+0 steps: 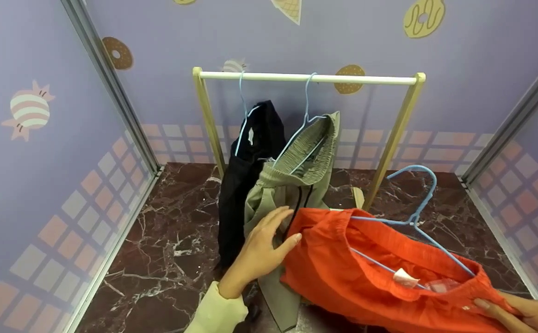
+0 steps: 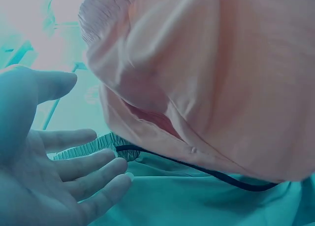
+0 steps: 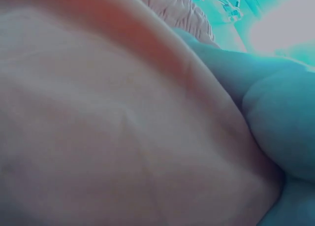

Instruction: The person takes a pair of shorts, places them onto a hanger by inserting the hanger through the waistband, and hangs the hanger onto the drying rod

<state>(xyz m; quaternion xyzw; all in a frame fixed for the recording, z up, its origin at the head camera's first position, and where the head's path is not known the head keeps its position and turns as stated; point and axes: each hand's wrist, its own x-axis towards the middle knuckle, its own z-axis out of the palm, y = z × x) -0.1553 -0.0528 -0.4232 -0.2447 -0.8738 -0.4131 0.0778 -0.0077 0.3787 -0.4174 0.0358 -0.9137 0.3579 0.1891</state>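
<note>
Orange-red pants (image 1: pixel 324 249) hang on a blue hanger (image 1: pixel 412 222) whose hook points up, off the rack. At their right end my right hand (image 1: pixel 528 312) grips the waistband, thumb on top; its fingers are hidden behind the cloth. In the right wrist view the pants (image 3: pixel 113 117) cover most of the thumb side. My left hand (image 1: pixel 262 245) is spread beside the pants' left end, in front of khaki pants (image 1: pixel 292 194). The left wrist view shows the left hand (image 2: pixel 64 172) with nothing in it, below the elastic waist of the orange-red pants (image 2: pixel 197 78).
A rack with a white rod (image 1: pixel 366 79) and wooden legs (image 1: pixel 396 138) stands by the back wall. Black pants (image 1: pixel 238 199) and the khaki pants hang there on blue hangers. Marble-patterned floor (image 1: pixel 157 259) lies below, with printed walls (image 1: pixel 42 185) around.
</note>
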